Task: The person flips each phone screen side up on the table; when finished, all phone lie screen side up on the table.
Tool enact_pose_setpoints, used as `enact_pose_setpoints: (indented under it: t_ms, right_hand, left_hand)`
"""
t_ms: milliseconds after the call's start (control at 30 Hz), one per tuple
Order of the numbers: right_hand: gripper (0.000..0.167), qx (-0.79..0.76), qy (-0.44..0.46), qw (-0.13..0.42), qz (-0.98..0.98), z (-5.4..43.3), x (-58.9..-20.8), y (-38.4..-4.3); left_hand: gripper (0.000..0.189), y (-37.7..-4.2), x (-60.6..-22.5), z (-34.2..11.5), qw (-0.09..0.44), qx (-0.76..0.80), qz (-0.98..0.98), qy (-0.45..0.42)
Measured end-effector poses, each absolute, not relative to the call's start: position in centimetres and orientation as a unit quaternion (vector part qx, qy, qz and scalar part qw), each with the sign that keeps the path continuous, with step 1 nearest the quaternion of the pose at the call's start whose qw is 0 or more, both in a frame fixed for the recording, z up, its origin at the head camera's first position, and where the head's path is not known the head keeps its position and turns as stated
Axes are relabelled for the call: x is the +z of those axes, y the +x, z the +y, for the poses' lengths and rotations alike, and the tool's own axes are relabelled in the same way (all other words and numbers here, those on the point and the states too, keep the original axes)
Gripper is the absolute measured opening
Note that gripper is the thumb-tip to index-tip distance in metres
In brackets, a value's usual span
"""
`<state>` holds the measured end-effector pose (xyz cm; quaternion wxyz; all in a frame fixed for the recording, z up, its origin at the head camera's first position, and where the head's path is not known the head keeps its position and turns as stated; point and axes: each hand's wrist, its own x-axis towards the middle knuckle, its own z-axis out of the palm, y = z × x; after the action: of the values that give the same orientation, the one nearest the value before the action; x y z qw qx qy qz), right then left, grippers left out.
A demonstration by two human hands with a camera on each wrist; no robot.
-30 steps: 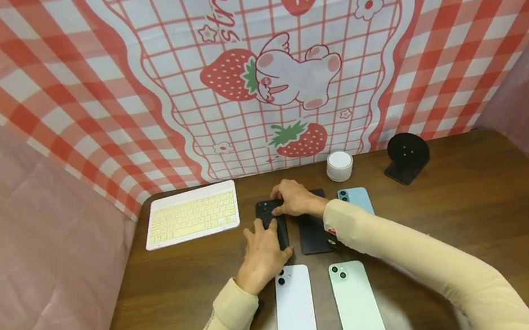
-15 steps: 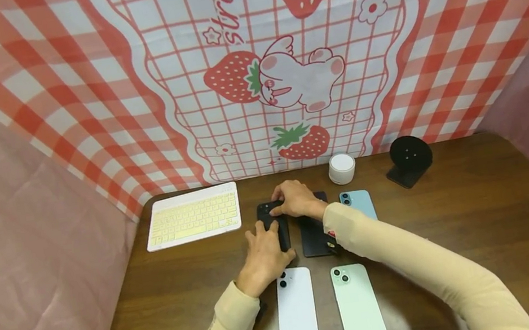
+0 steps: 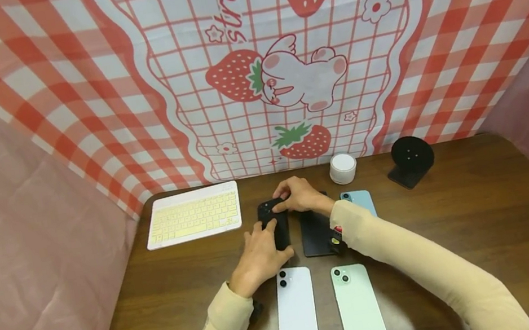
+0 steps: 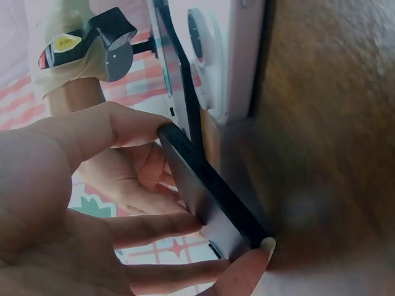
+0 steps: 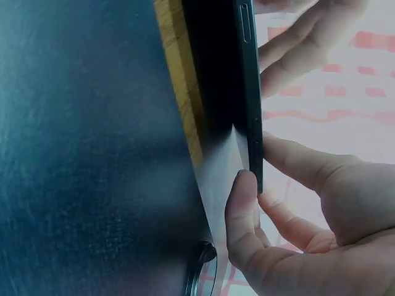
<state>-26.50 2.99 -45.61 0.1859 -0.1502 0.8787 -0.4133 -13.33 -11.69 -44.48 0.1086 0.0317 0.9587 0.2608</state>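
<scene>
Both hands hold a black smartphone [image 3: 282, 235], back side up with its cameras at the far end. My left hand [image 3: 259, 256] grips its near part by the edges; in the left wrist view the thumb touches one corner and other fingers lie on the back and opposite edge. My right hand [image 3: 299, 196] pinches the far end. The right wrist view shows the phone's side edge [image 5: 249, 92] standing away from the surface. Close on the right lies a flat black rectangular item [image 3: 315, 240], partly under the right wrist. A white smartphone [image 3: 297, 320] lies just below the left hand.
A pale green smartphone [image 3: 361, 310] lies at the front. A light blue smartphone [image 3: 365, 202] is partly covered by the right sleeve. Farther back are a white keyboard [image 3: 193, 214], a white cylinder [image 3: 343, 169] and a black round-headed stand [image 3: 412, 157]. A patterned cloth [image 3: 217, 121] hangs behind.
The left hand has shifted slightly left and toward the person, its fingers still at the phone. The right hand stays at the far end. The other items keep their places.
</scene>
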Motion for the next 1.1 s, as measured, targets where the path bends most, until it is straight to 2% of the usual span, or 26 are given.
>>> enact_pose_setpoints:
  t_ms: [333, 600, 833, 1100]
  right_hand:
    - [0.034, -0.532, -0.123, 0.250, 0.799, 3.7, -45.7, -26.4]
    - [0.035, -0.603, -0.113, 0.291, 0.734, 3.9, -45.8, -26.1]
    - [0.039, -0.642, -0.112, 0.315, 0.690, 3.9, -46.0, -25.5]
    - [0.043, -0.623, -0.095, 0.324, 0.705, 3.5, -45.9, -24.8]
  left_hand:
    - [0.078, -12.9, -43.9, -12.7, 0.120, 0.302, 0.944, 0.053]
    - [0.075, -12.7, -43.8, -13.2, 0.098, 0.322, 0.940, 0.052]
    - [0.070, -12.8, -43.8, -13.7, 0.103, 0.362, 0.926, 0.038]
    - [0.055, -12.9, -43.8, -14.4, 0.050, 0.413, 0.907, 0.060]
